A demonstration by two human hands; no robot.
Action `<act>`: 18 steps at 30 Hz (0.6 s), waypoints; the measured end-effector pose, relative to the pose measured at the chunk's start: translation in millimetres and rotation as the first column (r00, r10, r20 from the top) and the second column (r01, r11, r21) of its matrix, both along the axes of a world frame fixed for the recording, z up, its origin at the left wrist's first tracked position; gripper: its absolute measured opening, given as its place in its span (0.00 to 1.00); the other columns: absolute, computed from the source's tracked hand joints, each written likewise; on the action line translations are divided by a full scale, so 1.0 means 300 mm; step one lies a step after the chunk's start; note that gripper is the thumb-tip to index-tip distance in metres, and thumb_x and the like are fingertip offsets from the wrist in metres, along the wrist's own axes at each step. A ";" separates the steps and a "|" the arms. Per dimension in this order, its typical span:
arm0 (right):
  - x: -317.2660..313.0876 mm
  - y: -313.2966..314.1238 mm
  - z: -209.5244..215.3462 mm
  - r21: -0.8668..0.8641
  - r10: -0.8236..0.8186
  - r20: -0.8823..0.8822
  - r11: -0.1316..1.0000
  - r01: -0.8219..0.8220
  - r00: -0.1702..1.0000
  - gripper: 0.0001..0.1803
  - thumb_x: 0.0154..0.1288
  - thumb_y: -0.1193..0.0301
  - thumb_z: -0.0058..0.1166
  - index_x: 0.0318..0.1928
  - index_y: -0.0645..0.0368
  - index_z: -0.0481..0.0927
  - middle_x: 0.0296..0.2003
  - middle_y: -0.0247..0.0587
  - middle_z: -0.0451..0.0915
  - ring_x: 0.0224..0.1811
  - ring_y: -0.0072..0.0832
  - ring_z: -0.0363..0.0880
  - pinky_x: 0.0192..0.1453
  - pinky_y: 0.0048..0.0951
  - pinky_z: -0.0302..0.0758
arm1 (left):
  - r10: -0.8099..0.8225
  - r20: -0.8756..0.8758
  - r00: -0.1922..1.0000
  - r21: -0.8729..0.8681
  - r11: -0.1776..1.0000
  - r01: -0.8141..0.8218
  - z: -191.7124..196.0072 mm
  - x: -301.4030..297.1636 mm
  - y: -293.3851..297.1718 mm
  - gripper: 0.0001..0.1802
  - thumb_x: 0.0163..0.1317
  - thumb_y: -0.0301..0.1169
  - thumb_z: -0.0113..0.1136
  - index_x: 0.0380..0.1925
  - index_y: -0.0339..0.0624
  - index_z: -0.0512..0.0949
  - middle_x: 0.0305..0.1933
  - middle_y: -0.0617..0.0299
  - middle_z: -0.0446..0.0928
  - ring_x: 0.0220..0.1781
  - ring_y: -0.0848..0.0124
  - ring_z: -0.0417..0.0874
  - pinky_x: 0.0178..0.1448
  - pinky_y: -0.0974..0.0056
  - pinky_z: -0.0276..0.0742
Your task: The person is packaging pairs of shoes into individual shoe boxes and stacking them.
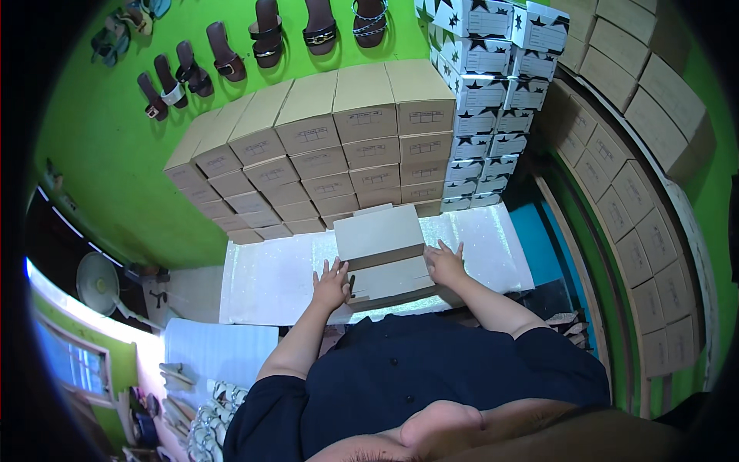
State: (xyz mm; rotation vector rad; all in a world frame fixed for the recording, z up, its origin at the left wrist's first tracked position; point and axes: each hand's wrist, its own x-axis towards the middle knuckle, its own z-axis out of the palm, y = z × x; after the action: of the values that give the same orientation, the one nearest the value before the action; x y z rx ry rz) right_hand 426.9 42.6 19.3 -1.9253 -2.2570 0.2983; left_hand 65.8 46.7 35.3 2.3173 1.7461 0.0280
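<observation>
A cardboard box (391, 278), pale grey-brown, lies on the white glittery tabletop (269, 279) right in front of me. Its broad upper panel (379, 233) is tilted back on the far side, with a small flap standing up behind it. My left hand (331, 286) rests against the box's left side, fingers stretched out and apart. At the right side, my right hand (446, 265) touches the box near its corner with fingers spread. Neither hand is wrapped round anything. The inside of the box cannot be made out.
Stacked brown boxes (368, 123) line the table's back, beside white star-patterned boxes (475, 89). Sandals (266, 35) hang on the green wall. More brown boxes (643, 246) fill shelves at right. A fan (98, 283) stands at left, near a pale blue surface (219, 346).
</observation>
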 end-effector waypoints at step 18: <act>0.038 -0.084 0.048 -0.245 -0.044 -0.004 0.969 0.042 0.999 0.49 0.56 0.44 0.65 0.74 0.49 0.62 0.75 0.31 0.60 0.81 0.40 0.44 0.74 0.76 0.40 | -0.054 0.004 0.999 -0.147 0.988 0.054 -0.030 -0.033 -0.042 0.61 0.53 0.63 0.65 0.78 0.48 0.45 0.83 0.57 0.42 0.83 0.53 0.42 0.79 0.36 0.42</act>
State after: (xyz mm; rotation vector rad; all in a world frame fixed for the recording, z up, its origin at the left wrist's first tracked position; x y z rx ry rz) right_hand 438.2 17.5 33.8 -2.0802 -2.2599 0.6054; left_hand 55.9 34.0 26.3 2.2562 1.6264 -0.1070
